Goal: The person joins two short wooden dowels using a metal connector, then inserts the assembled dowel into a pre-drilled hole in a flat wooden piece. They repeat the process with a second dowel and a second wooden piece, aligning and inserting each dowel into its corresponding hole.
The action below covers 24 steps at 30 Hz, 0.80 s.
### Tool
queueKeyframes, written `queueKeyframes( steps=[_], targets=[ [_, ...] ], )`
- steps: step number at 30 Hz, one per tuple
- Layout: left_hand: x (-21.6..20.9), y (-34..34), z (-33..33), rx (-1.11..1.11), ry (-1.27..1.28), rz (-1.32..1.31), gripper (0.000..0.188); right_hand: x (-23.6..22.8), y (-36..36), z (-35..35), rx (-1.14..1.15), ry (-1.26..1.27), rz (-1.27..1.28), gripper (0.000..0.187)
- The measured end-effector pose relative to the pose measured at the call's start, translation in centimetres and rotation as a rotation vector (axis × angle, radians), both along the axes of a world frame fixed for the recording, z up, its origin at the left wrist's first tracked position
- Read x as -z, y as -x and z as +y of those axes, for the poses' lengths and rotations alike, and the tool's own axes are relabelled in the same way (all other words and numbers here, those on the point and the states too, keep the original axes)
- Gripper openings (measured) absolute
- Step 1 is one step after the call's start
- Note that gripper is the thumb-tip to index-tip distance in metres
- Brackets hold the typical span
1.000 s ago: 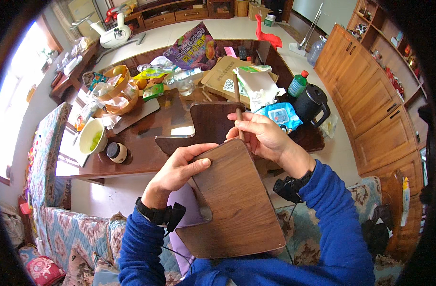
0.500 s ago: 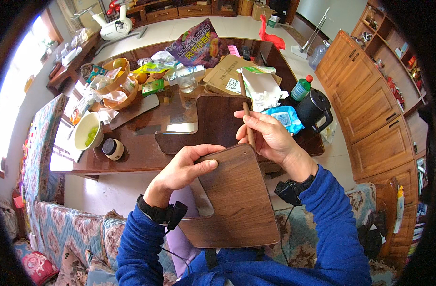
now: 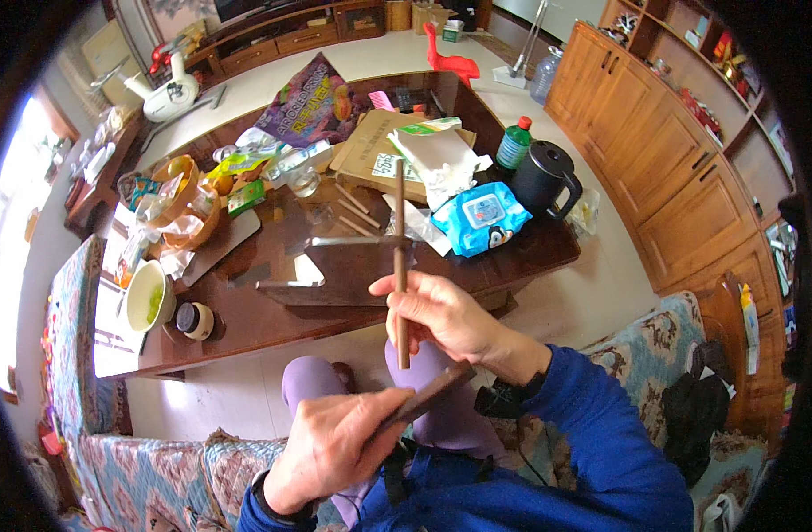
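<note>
My right hand [image 3: 446, 319] pinches a brown wooden dowel [image 3: 400, 310], which stands almost upright in view, its lower end below my fingers. The dowel crosses the edge of a dark brown board [image 3: 339, 266] beyond it; whether it passes through that board I cannot tell. My left hand [image 3: 339, 448] is closed around a second brown board [image 3: 434, 392], seen nearly edge-on above my lap. That board's far corner reaches close below my right wrist. Three loose dowels [image 3: 356, 211] lie on the table behind the dark board.
On the glossy table [image 3: 237, 324] are a bowl of grapes [image 3: 149, 297], a jar [image 3: 195, 321], fruit baskets [image 3: 180, 199], a cardboard box [image 3: 357, 158] and a purple snack bag [image 3: 304, 102]. A blue wipes pack [image 3: 482, 222], green bottle [image 3: 514, 144] and black kettle [image 3: 545, 177] stand right.
The board in my left hand has dropped lower and tipped from face-up to edge-on. My right hand and dowel have moved left and nearer. The farther board now looks flatter, exposing loose dowels.
</note>
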<state>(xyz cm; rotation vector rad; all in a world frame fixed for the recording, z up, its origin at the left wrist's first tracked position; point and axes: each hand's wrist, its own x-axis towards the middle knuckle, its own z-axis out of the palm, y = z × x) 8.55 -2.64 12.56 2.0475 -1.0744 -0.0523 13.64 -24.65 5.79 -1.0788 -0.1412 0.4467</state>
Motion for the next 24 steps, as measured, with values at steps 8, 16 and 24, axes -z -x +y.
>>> queueKeyframes(
  steps=[8, 16, 24],
  targets=[
    [0.4, 0.0, -0.4, 0.059, 0.065, -0.114, 0.037, 1.0, 2.7, 0.0, -0.07, 0.033, -0.015, 0.031],
    [-0.4, -0.7, 1.2, 0.048, 0.142, 0.202, 0.022, 1.9, -0.9, 1.4, -0.174, 0.05, -0.044, 0.038],
    [1.9, -1.6, 2.7, 0.286, 0.331, 0.384, 0.036, 2.1, -2.2, 1.5, -0.26, 0.008, 0.025, 0.032]
  ],
)
